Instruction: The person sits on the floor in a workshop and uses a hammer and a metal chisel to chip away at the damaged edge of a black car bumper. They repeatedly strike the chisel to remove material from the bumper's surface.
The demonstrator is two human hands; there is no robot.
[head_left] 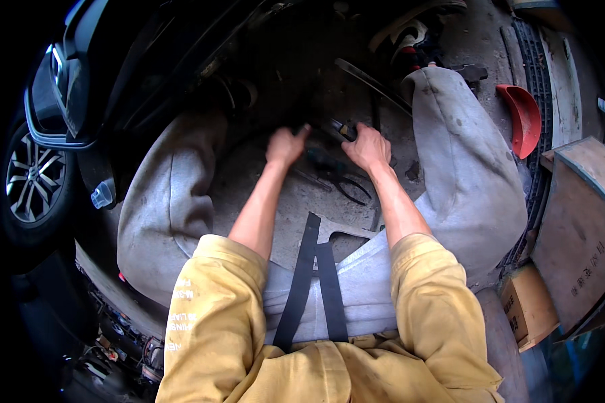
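My left hand (287, 146) is closed and a little smeared by motion, its thumb side upward. What it holds, if anything, is lost in the dark. My right hand (370, 146) grips a short dark tool (343, 129) with a shiny metal end and a yellowish band; its exact kind is unclear. A thin black cable or hose seems to curve near both hands. Between my forearms, pliers with dark curved handles (346, 185) lie on the floor.
A dark car with a spoked wheel (35, 176) stands at left. A long metal bar (373, 86) and a hammer-like tool (472, 72) lie ahead. To the right are a red scoop-shaped piece (523, 121), a ribbed black strip (535, 74) and cardboard boxes (575, 242).
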